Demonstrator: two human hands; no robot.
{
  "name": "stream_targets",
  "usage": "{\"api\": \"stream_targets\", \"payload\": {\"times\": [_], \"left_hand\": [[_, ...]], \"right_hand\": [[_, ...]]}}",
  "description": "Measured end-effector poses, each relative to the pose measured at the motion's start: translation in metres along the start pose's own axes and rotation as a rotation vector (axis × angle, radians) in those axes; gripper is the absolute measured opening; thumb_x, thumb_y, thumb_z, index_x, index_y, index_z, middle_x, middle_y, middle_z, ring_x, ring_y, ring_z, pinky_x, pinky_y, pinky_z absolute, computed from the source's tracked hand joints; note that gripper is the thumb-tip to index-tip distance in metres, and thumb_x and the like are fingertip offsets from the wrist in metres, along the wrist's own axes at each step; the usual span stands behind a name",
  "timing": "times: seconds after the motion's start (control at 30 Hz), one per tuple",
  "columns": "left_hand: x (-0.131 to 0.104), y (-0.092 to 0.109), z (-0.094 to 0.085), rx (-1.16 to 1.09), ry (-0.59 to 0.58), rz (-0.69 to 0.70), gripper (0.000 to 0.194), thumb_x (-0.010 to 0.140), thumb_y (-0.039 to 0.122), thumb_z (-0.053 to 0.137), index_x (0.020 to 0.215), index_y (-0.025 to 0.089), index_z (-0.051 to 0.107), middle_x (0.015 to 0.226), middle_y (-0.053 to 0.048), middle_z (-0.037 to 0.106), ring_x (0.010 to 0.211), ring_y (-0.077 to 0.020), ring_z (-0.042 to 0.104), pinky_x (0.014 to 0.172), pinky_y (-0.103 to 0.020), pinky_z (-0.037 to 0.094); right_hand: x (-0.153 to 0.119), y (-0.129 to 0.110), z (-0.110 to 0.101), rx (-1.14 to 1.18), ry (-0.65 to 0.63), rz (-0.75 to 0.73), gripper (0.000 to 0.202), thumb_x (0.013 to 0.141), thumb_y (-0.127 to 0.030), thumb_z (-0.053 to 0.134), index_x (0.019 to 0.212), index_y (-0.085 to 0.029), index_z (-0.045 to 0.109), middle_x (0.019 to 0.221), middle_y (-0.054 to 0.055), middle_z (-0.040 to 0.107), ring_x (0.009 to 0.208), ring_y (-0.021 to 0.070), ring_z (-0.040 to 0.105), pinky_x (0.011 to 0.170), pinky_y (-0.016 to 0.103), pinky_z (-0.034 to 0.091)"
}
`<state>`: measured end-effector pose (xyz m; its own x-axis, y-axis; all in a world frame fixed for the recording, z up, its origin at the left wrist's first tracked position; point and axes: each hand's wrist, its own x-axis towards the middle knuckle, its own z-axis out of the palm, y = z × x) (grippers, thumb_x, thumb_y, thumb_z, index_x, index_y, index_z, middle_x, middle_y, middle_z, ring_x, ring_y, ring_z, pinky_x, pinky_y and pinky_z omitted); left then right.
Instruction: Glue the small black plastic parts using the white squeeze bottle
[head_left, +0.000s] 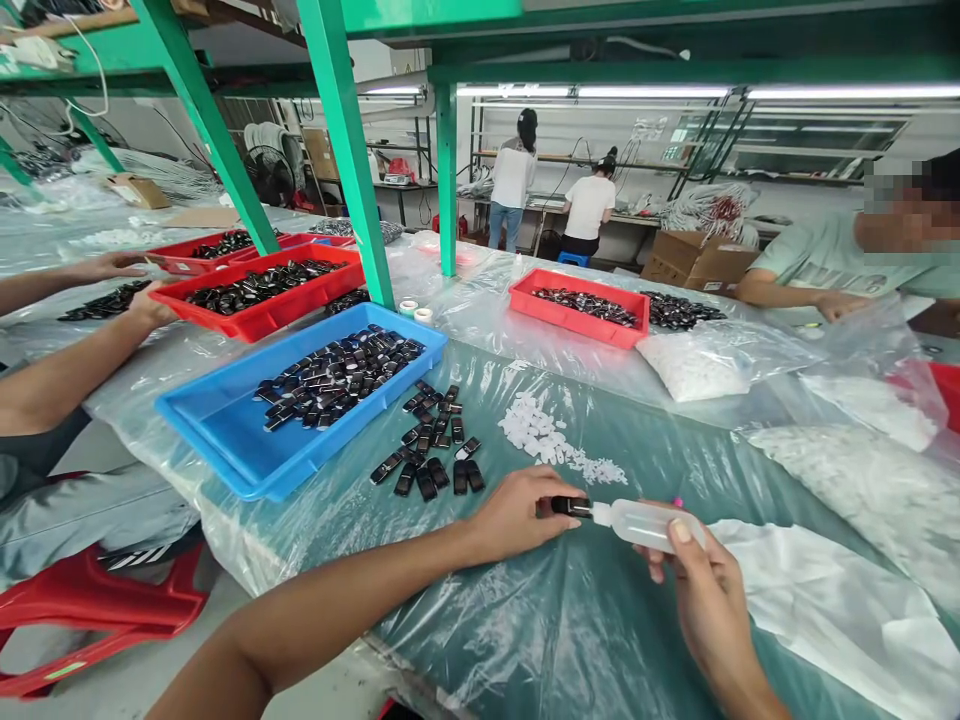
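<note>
Between the thumb and fingers of my left hand (pixel 521 515) is a small black part (pixel 571 506), held just above the plastic-covered table (pixel 525 620). My right hand (pixel 701 580) grips a translucent white squeeze bottle (pixel 652 525), whose nozzle points left and meets the end of the black part. Beyond my hands lies a loose pile of small white pieces (pixel 536 425). Several black parts (pixel 427 440) are spread on the table to the left of that pile. A blue tray (pixel 225 440) farther left holds many more of them.
Red trays (pixel 255 320) (pixel 577 335) of black parts stand farther back. Bags of white pieces (pixel 697 370) and a white sheet (pixel 832 590) lie at the right. Green posts (pixel 349 150) rise behind the blue tray. Another person's arms (pixel 82 360) reach in at left; a person (pixel 832 250) works at right.
</note>
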<state>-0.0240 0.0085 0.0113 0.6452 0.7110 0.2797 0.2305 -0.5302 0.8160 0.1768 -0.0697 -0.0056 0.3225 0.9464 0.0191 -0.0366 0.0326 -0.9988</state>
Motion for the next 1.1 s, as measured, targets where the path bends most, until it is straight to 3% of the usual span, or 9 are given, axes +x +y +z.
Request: {"api": "stream_targets", "payload": {"times": [0.17,0.4,0.67,0.87,1.1], "left_hand": [[-0.0009,0.0004,0.0008,0.021,-0.005,-0.001,0.026,0.078,0.027,0.061,0.103,0.019,0.064,0.092,-0.003,0.061,0.069,-0.011,0.057,0.065,-0.02,0.045],[-0.0011,0.0011,0.0035,0.038,-0.033,-0.074,0.02,0.078,0.028,0.061,0.095,0.018,0.059,0.082,0.0,0.064,0.058,-0.0088,0.053,0.054,-0.018,0.041],[-0.001,0.0,0.0034,-0.061,-0.079,-0.037,0.036,0.083,0.029,0.054,0.118,0.022,0.056,0.101,-0.004,0.065,0.082,-0.0148,0.061,0.07,-0.021,0.047],[0.0,0.0007,0.003,-0.1,-0.082,0.002,0.033,0.088,0.024,0.047,0.118,0.021,0.058,0.103,-0.006,0.064,0.089,-0.0159,0.06,0.076,-0.023,0.047],[0.0014,-0.0033,0.0026,-0.061,-0.037,-0.036,0.028,0.082,0.027,0.058,0.109,0.02,0.063,0.099,-0.004,0.064,0.078,-0.014,0.06,0.07,-0.022,0.048]], "right_hand": [[-0.0029,0.0004,-0.0004,-0.035,0.02,-0.032,0.028,0.084,-0.043,0.051,0.102,-0.022,0.058,0.06,-0.002,0.051,0.06,0.0141,0.046,0.056,0.026,0.034],[-0.0064,-0.0031,-0.0021,-0.206,0.014,-0.096,0.03,0.081,-0.046,0.053,0.097,-0.022,0.061,0.055,-0.003,0.05,0.051,0.0119,0.044,0.055,0.026,0.034],[-0.008,-0.0075,0.0007,-0.23,0.075,-0.152,0.03,0.078,-0.046,0.057,0.097,-0.022,0.061,0.054,-0.003,0.049,0.052,0.0124,0.044,0.052,0.025,0.034],[-0.0084,-0.0062,-0.0013,-0.249,0.087,-0.161,0.032,0.077,-0.047,0.056,0.097,-0.022,0.062,0.053,-0.003,0.05,0.051,0.013,0.045,0.05,0.025,0.032],[-0.0078,-0.0084,0.0022,-0.241,0.051,-0.129,0.032,0.079,-0.047,0.054,0.097,-0.022,0.061,0.054,-0.003,0.051,0.051,0.0135,0.046,0.053,0.026,0.036]]}}
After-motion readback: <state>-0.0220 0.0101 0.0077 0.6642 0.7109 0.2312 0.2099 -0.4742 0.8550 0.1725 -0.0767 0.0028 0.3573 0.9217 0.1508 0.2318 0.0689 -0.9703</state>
